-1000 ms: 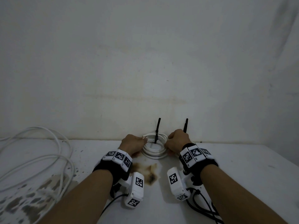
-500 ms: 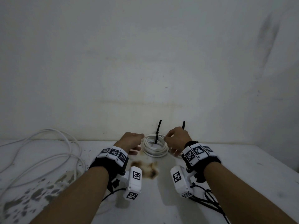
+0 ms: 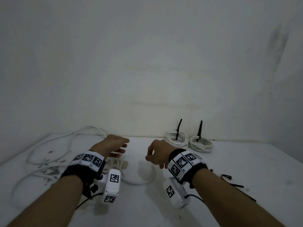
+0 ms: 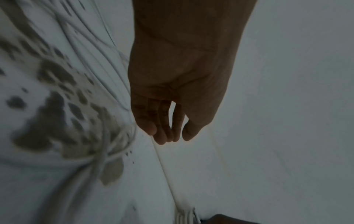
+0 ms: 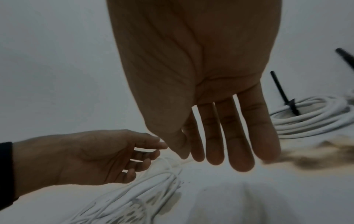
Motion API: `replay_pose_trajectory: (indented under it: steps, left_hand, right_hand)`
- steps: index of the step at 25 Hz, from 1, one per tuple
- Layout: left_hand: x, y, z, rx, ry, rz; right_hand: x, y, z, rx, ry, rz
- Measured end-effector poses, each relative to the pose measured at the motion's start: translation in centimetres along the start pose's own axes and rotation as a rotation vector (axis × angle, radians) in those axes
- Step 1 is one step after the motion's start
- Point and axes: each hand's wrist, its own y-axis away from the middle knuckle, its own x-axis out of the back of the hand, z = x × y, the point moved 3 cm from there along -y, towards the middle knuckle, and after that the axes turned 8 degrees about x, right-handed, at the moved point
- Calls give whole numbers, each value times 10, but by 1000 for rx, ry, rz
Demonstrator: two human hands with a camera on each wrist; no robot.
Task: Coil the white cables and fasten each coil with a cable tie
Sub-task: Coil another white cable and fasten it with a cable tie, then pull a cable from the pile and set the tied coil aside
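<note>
White cables (image 3: 54,154) lie loose in big messy loops on the left part of the table (image 3: 246,161). Two coils sit side by side at the back, near the wall. The left coil (image 3: 177,139) has a black cable tie (image 3: 179,128) sticking up from it. The right coil (image 3: 202,143) has its own black tie (image 3: 200,130). The left hand (image 3: 113,145) floats over the loose cables with its fingers relaxed, and it holds nothing. The right hand (image 3: 158,153) floats near it, fingers loose and mostly straight, and it holds nothing too. A few spare black ties (image 3: 229,179) lie on the table's right side.
</note>
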Motion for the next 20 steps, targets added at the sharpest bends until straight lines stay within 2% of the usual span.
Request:
replay_pose_trajectory:
  steps: [4,7,11,14,17,20]
  left_hand:
    - [56,12,-34,22,-3,24]
    - [103,24,-59,42,7,66]
    - [128,26,-76,94,-19,63]
    - [134,24,-87,107,-76,52]
    - [132,21,-95,96,-99,64]
    - [127,12,-100,92,-92,81]
  right_hand:
    - [-13,-17,-45,63,23,-32]
    - [-33,-29,-86,182,80,-144]
    - [-64,-46,-105,260,215,-246]
    - [-76,-60,-109,204,260,-163]
    - [-73,-72,-102,145,310,-195]
    - [-63,-73,-99,167,204,-111]
